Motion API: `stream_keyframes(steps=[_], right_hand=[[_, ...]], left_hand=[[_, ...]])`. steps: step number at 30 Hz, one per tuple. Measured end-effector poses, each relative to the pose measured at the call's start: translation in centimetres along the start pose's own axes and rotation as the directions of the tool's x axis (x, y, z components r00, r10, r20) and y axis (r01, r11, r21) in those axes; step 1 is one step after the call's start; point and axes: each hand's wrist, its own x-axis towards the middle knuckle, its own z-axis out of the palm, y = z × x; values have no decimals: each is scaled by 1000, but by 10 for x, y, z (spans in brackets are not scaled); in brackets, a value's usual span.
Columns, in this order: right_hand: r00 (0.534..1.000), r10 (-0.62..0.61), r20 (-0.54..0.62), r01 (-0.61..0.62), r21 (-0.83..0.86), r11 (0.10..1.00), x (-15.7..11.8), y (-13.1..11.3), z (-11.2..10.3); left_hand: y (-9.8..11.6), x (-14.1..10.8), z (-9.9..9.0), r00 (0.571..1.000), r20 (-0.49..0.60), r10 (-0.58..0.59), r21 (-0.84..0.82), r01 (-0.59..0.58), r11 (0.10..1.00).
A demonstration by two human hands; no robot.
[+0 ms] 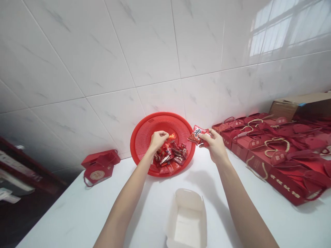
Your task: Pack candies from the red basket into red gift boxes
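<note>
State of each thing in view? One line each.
Red basket: partly filled with wrapped packets
Left hand: fingertips at orange packet, grip unclear
Right hand: holding red packet
White box: open-topped
Red boxes: grouped
Small red box: closure unclear
Cardboard box: closure unclear
</note>
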Motion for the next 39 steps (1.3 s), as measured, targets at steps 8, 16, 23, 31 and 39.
stream_keyframes(steps=[8,16,23,31,39], right_hand=[[1000,0,4,0,-5,1000,0,0,0],[1000,9,6,-9,-13,1000,-2,-1,1],[1000,-4,13,4,-20,1000,-4,0,1],[1000,-5,17,6,-50,999,-5,-1,4],[1000,-5,30,7,-51,999,-6,-2,5]], left_hand=[[-1,-7,-32,994,-106,12,213,11,977],[-8,-33,-67,999,41,-33,419,12,908],[-18,-58,-61,984,149,-98,554,-2,832],[-21,-77,-36,981,131,-146,771,-8,636],[-24,-74,-37,984,69,-163,738,59,672]])
